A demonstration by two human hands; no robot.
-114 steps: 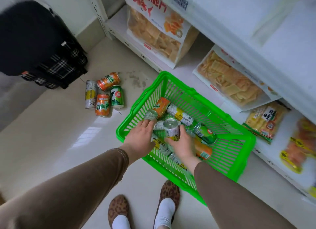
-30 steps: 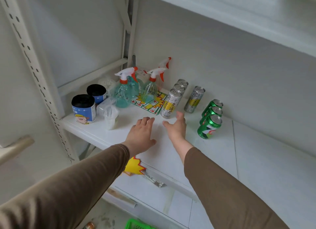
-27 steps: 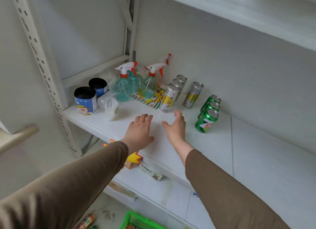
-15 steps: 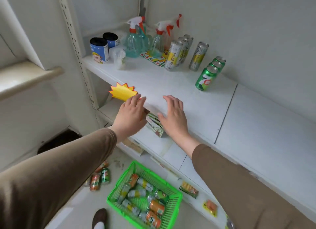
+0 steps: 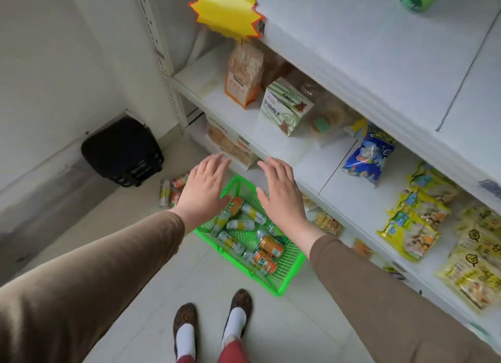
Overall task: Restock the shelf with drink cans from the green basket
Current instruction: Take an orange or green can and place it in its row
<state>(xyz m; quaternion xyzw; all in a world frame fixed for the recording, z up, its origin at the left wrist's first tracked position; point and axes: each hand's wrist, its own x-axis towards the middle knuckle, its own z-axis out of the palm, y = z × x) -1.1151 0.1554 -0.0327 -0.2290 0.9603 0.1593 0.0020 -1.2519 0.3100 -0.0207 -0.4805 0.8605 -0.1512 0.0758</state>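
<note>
head | green basket (image 5: pixel 282 278) on the floor below the shelf (image 5: pixel 379 72), holding orange and silver-yellow drink cans (image 5: pixel 267 245) lying on their sides | left hand (image 5: pixel 204 189) and right hand (image 5: pixel 282 193) above basket, fingers spread, holding nothing | loose cans (image 5: pixel 169 191) left of basket | floor bare at basket's near edge

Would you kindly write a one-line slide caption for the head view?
Both hands, left and right, open and empty above the green basket of drink cans on the floor beside the shelf.
</note>
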